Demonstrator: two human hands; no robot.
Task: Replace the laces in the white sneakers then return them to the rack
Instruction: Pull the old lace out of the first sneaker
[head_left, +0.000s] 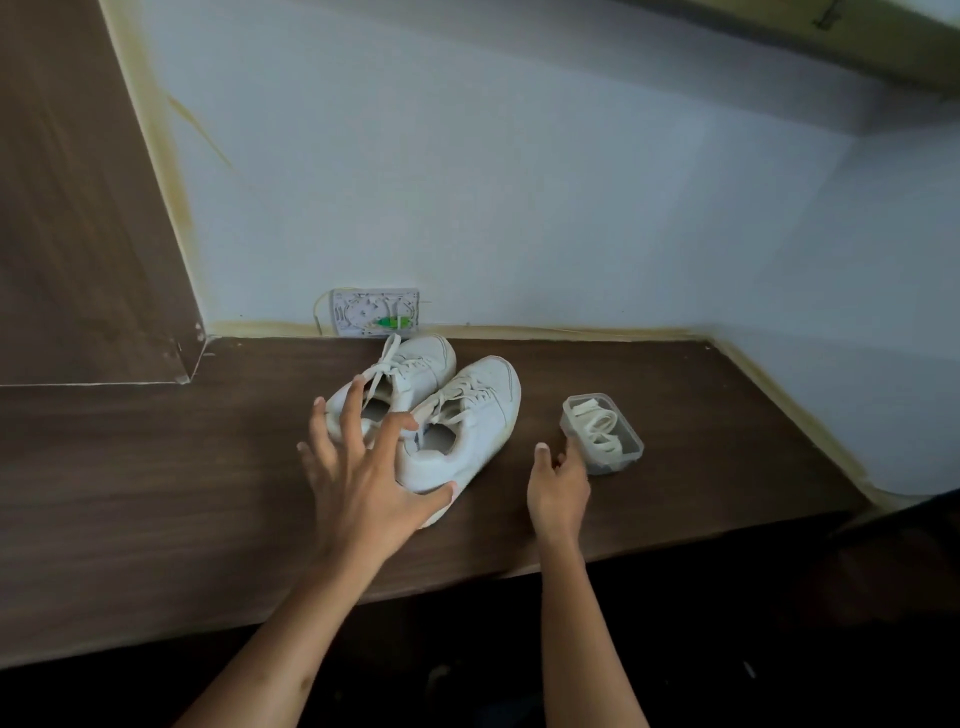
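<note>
While the two white sneakers (441, 415) sit side by side on the desk (156, 493), the left hand (363, 467) spreads wide fingers (353, 402) over their heels; the right hand (558, 488) touches the container (602, 434) of spare laces (597, 426). Light, soft shoes, probably best held by the heel collar.

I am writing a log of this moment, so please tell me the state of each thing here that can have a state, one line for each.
Left sneaker: laced, loosely, on the wooden surface.
Right sneaker: laced, loosely, touching the other.
Clear container: no lid on, laces coiled inside.
Left hand: fingers spread over the sneakers' heels.
Right hand: fingers at the container's near side; grip unclear.
Wall box: cover off, insides showing.
</note>
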